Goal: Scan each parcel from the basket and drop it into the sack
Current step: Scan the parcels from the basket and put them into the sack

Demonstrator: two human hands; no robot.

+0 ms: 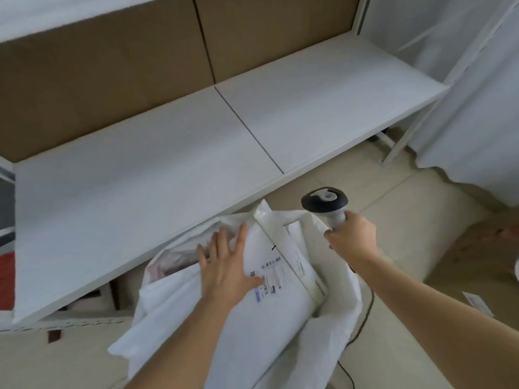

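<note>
Parcel [276,279]: white plastic mailer, printed barcode label facing up, flat white strip along its right edge; lies in the sack mouth.
Sack [179,327]: white, woven-looking, standing open on the floor below the counter edge.
Left hand [227,265]: fingers spread straight, palm resting on the parcel.
Right hand [351,238]: at 2 o'clock from the parcel, gripping the scanner [325,204] handle, dark head upward.
Counter [168,164]: white, at 12 o'clock.

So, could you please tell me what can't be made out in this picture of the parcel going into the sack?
- Head view: the print on the parcel's label is too small and blurred to read, and the left hand covers its edge.
- The sack's contents lie hidden under the parcel.
- The scanner's window faces away; the right hand hides its trigger.
- No basket shows in frame.
</note>
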